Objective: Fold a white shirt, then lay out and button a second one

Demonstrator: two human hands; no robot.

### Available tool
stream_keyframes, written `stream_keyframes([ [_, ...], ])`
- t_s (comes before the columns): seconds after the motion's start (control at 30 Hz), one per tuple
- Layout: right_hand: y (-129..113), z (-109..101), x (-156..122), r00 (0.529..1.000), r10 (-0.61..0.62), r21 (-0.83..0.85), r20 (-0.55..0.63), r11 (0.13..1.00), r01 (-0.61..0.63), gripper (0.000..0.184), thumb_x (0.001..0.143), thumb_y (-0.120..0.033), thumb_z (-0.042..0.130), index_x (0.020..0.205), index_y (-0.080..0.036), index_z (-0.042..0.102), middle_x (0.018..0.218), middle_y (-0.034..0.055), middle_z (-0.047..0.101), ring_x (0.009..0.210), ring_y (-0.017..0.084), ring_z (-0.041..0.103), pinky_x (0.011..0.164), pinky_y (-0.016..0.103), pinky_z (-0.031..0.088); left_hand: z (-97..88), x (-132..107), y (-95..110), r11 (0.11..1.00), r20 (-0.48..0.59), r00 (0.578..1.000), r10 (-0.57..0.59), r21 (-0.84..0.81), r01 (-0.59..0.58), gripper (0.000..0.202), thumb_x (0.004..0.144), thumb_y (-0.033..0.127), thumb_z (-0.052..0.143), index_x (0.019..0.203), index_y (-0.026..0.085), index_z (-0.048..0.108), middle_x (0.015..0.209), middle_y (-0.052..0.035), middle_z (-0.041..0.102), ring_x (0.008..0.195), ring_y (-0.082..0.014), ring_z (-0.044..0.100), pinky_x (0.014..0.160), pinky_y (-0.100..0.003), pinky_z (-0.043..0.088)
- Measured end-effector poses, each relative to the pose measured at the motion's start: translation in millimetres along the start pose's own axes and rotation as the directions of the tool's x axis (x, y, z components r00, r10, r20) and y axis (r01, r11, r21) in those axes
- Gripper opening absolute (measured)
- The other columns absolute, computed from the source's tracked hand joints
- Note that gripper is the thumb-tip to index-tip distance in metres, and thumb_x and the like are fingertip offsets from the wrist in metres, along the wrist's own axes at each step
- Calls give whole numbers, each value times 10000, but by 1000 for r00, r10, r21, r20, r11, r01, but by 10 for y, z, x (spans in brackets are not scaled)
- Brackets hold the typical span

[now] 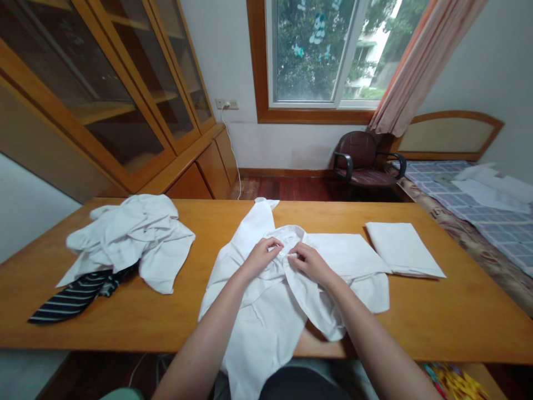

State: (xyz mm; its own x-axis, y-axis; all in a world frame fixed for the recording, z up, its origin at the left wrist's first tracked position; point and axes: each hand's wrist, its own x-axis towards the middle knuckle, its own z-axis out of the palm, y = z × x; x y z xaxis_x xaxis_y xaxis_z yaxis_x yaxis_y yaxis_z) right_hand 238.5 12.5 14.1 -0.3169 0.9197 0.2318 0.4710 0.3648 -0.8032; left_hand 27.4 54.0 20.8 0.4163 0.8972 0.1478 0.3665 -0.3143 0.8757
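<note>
Shirt, white and rumpled, lies across the table's middle, spilling over its near edge. The person's left hand and right hand both grasp it near the collar, fingertips pinching the cloth by a small button. Beyond the table's left end stands a glass-fronted cabinet; its shelves show, but I can't make out anything on them. On the table's left side a crumpled white garment covers part of a dark striped tie. On its right side a folded white cloth sits close against the sleeve. Past the table's far edge stands an armchair; past its right end, a bed. The forearms hide some of the shirt.
</note>
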Motion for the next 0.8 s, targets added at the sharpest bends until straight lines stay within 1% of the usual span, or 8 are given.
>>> stream_keyframes([
  [0.1, 79, 67, -45, 1000, 14, 3, -21, 1000, -14, 70, 917, -255, 608, 906, -205, 656, 843, 12, 609, 744, 154, 560, 694, 270, 419, 1, -47, -28, 994, -51, 993, 110, 32, -109, 129, 896, 288, 602, 949, 216, 696, 981, -46, 670, 1010, -217, 603, 947, -374, 464],
  [0.17, 117, 95, -62, 1000, 13, 2, -26, 1000, -13, 78, 926, -271, 606, 914, -213, 656, 849, 12, 614, 749, 156, 563, 698, 272, 421, -10, -97, -49, 978, -82, 975, 205, 67, -200, 95, 902, 260, 608, 924, 219, 691, 1025, -57, 654, 1046, -216, 586, 979, -391, 451],
  [0.27, 137, 106, -67, 1000, -4, -4, -25, 1000, 4, 92, 936, -289, 599, 927, -219, 657, 855, 16, 620, 765, 163, 570, 710, 278, 425, -25, -182, -77, 947, -71, 951, 301, 142, -289, 88, 913, 221, 600, 891, 228, 685, 1065, -58, 648, 1073, -213, 568, 997, -404, 436],
  [0.37, 129, 98, -61, 1000, -21, -11, -17, 1000, 21, 113, 949, -299, 579, 923, -215, 651, 863, 25, 624, 781, 170, 577, 725, 288, 434, -21, -241, -101, 920, -57, 934, 353, 200, -336, 98, 902, 207, 621, 969, 237, 686, 1059, -54, 658, 1073, -215, 568, 982, -409, 444],
  [0.43, 126, 93, -56, 999, -31, -19, -13, 999, 31, 129, 959, -306, 563, 919, -213, 643, 871, 31, 621, 806, 176, 583, 749, 299, 442, -10, -258, -115, 909, -52, 927, 372, 225, -352, 160, 887, 196, 641, 1035, 241, 680, 1062, -55, 659, 1081, -219, 567, 983, -419, 446],
  [0.5, 128, 94, -55, 999, -43, -29, -14, 999, 42, 143, 970, -316, 549, 920, -214, 634, 881, 37, 617, 838, 184, 586, 778, 312, 448, 0, -258, -127, 904, -44, 927, 373, 241, -352, 192, 880, 194, 650, 1064, 243, 674, 1072, -58, 656, 1088, -223, 565, 987, -431, 447],
  [0.7, 142, 115, -75, 995, -90, -69, -43, 994, 87, 154, 996, -316, 495, 922, -220, 589, 887, 50, 597, 860, 199, 579, 794, 332, 453, 14, -232, -155, 907, -60, 930, 363, 253, -337, 166, 878, 224, 667, 1043, 232, 673, 1030, -59, 651, 1055, -221, 566, 953, -413, 465],
  [0.8, 113, 100, -82, 994, -97, -91, -49, 992, 92, 148, 1006, -317, 469, 945, -225, 568, 889, 49, 592, 854, 199, 575, 789, 328, 452, 23, -235, -173, 910, -61, 934, 353, 256, -328, 173, 877, 219, 666, 1050, 231, 668, 1028, -58, 650, 1055, -222, 566, 955, -409, 462],
])
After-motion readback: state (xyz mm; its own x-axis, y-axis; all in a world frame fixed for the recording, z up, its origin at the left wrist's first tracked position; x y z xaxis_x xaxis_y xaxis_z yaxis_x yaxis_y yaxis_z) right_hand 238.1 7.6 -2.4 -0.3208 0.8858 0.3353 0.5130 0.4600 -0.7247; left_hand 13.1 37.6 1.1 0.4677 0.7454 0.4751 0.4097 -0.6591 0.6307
